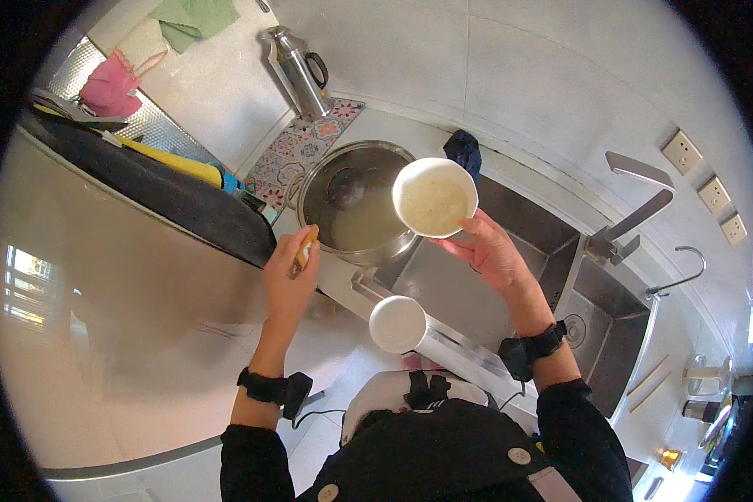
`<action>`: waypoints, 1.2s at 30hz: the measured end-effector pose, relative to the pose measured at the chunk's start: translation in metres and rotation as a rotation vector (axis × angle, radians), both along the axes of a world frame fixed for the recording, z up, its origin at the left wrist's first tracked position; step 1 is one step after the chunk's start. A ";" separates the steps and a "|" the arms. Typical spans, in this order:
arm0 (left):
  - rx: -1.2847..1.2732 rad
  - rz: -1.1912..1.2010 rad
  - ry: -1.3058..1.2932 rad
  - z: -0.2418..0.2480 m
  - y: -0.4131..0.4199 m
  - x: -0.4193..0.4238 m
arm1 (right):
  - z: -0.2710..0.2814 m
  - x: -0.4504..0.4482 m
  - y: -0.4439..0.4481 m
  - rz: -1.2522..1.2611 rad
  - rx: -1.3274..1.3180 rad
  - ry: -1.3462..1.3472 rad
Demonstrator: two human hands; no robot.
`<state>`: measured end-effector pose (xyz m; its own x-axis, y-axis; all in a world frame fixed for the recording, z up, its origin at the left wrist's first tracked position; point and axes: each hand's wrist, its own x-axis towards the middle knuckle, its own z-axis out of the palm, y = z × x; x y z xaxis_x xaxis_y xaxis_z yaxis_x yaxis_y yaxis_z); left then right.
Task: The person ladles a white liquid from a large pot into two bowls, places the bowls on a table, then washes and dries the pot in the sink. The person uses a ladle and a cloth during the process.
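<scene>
My right hand grips a white bowl by its near rim. Pale, cloudy liquid fills much of the bowl, which is over the right side of a large stainless steel pot. Similar cloudy liquid lies in the pot, with a dark round shape that I cannot identify. Closed around an orange-brown handle, my left hand is beside the pot's near left rim. The tool's other end cannot be made out.
A double-basin steel sink with a faucet lies right of the pot. A white round container stands at its front edge. Behind are a steel thermos jug and dark bundle. A glossy beige appliance borders the left.
</scene>
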<state>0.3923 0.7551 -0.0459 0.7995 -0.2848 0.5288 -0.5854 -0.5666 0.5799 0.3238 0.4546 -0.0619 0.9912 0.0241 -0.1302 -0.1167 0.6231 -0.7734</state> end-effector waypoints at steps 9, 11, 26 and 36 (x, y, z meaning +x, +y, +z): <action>0.199 0.064 0.062 -0.008 0.000 0.001 | -0.004 0.045 0.005 -0.126 -0.398 -0.005; 0.194 0.051 0.088 -0.008 0.002 -0.001 | -0.012 0.064 0.011 -0.196 -0.559 -0.045; 0.181 0.022 -0.045 0.027 0.010 -0.017 | -0.023 0.121 0.045 -0.266 -1.758 -0.516; -0.075 -0.058 0.154 -0.011 -0.003 -0.003 | -0.014 0.097 0.039 -0.398 -0.690 -0.101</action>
<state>0.3891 0.7521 -0.0571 0.8559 -0.2971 0.4233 -0.5171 -0.4864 0.7043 0.4211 0.4934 -0.0761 0.9161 -0.3871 0.1042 0.1051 -0.0189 -0.9943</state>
